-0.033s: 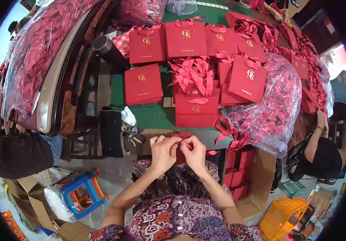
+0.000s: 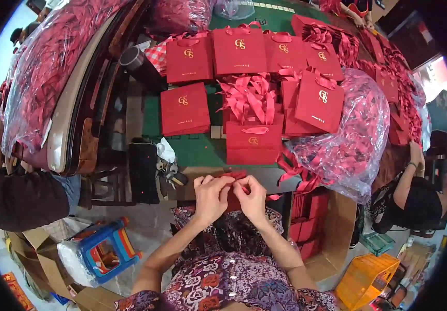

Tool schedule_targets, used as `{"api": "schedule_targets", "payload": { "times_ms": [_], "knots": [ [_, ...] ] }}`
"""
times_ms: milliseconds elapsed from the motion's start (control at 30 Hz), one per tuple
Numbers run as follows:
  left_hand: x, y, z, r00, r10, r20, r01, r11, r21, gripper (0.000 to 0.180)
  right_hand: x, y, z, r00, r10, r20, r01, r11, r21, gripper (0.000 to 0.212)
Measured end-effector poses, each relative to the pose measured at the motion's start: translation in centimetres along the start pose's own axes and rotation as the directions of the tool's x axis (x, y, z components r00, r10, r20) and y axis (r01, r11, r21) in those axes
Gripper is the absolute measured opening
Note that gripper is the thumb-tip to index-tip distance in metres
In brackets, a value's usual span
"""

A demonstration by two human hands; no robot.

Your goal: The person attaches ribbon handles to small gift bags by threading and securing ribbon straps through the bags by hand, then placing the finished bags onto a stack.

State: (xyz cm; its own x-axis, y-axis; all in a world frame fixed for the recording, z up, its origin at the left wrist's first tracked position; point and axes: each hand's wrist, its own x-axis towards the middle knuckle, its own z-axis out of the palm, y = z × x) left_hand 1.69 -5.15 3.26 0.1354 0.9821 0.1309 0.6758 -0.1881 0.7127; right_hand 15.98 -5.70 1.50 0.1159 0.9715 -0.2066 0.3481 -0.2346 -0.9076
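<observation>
My left hand (image 2: 210, 197) and my right hand (image 2: 252, 199) meet at the near edge of the green table (image 2: 197, 150). Their fingertips pinch a red ribbon (image 2: 235, 175) between them. Something red shows under the hands; I cannot tell what it is. Just beyond the hands stands a red paper gift bag (image 2: 253, 142) with a gold emblem. Behind it lies a loose bundle of red ribbons (image 2: 249, 96). More red gift bags (image 2: 184, 109) stand and lie across the table.
A clear plastic sack of red ribbons (image 2: 353, 135) bulges on the right. A cardboard box (image 2: 332, 233) holds red bags. A blue stool (image 2: 106, 251) and a yellow crate (image 2: 366, 280) are on the floor. One person sits left (image 2: 21, 197), another right (image 2: 415, 202).
</observation>
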Motion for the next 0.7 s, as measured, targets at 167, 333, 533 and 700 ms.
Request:
{"api": "schedule_targets", "payload": {
  "times_ms": [167, 333, 533, 700],
  "knots": [
    [0.3, -1.2, -0.1, 0.991, -0.050, 0.121, 0.057, 0.997, -0.053, 0.022, -0.2, -0.2, -0.5, 0.988, -0.152, 0.000, 0.152, 0.988, -0.036, 0.012],
    [1.4, -3.3, -0.2, 0.955, -0.115, 0.273, 0.201, 0.930, -0.309, 0.022, 0.4, -0.7, -2.7, 0.938, -0.343, 0.044, 0.345, 0.927, -0.149, 0.019],
    [1.1, -1.9, -0.8, 0.985, 0.007, 0.172, 0.014, 0.993, -0.121, 0.016, 2.5, -2.1, -5.4, 0.915, -0.374, 0.151, 0.388, 0.918, -0.078, 0.011],
    [0.3, -0.2, -1.7, 0.975, 0.193, 0.110, -0.199, 0.979, 0.041, 0.012, 3.3, -1.5, -5.8, 0.824, -0.306, 0.476, 0.433, 0.883, -0.183, 0.019]
  ]
}}
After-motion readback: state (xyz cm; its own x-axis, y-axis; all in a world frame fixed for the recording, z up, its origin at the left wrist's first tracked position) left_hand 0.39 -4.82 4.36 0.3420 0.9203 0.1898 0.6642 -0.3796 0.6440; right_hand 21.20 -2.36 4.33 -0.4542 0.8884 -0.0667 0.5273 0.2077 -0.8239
